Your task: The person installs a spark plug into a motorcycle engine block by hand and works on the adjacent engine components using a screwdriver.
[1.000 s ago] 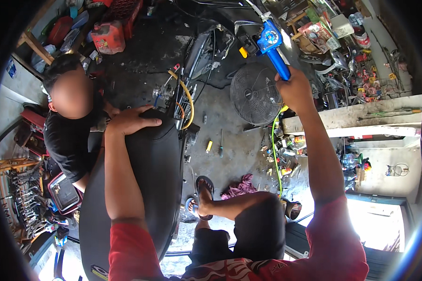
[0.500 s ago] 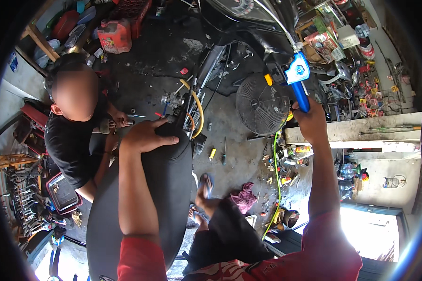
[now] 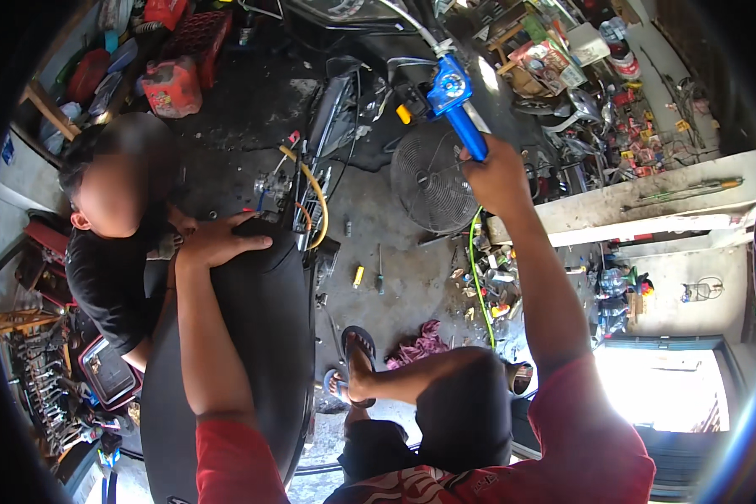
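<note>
Head view: right hand (image 3: pixel 501 178) clasps grip (image 3: pixel 465 128); left hand (image 3: pixel 217 242) spread on seat (image 3: pixel 252 361); jerrycan (image 3: pixel 172 87) opaque.

Motorcycle repair workshop: seat (image 3: pixel 279 336), probably hung wrenches (image 3: pixel 49 399)

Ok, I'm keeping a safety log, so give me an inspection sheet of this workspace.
Surface: grey floor, stained dark in places.
Things handled: black motorbike seat; blue handlebar grip.
Clutter: purple cloth, screwdriver and small yellow item on the floor.
Hands: left hand resting on the seat's front; right hand around the grip.
Cables: bright green line on the floor near the fan; cord or hose, unclear.
Surroundings: person in black beside the seat; hand tools at left; red jerrycan.
</note>
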`<state>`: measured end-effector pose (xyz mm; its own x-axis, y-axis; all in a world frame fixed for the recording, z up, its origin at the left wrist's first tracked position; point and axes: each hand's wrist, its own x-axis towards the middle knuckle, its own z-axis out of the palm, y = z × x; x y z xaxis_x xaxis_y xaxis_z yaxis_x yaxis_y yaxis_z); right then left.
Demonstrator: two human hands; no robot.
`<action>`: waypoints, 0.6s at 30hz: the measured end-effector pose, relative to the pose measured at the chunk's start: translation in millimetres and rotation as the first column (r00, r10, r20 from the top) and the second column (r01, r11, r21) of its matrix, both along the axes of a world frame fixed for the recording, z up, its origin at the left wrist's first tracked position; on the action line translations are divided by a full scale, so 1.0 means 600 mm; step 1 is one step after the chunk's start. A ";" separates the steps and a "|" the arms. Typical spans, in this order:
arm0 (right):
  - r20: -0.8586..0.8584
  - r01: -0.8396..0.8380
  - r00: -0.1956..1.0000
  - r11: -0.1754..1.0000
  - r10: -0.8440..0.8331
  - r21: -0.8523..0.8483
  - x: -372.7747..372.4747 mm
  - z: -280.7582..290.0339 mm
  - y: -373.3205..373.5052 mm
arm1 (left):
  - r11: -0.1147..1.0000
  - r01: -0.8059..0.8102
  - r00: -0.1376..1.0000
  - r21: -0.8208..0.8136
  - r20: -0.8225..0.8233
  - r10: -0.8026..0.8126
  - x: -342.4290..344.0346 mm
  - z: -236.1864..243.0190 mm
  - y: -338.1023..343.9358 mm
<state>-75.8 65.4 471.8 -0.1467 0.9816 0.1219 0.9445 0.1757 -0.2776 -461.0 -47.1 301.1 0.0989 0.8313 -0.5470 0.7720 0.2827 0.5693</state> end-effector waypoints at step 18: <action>-0.129 0.028 0.991 0.999 -0.025 0.021 0.047 -0.021 -0.025 | 0.997 -0.071 0.997 -0.035 0.035 0.072 0.038 0.014 -0.007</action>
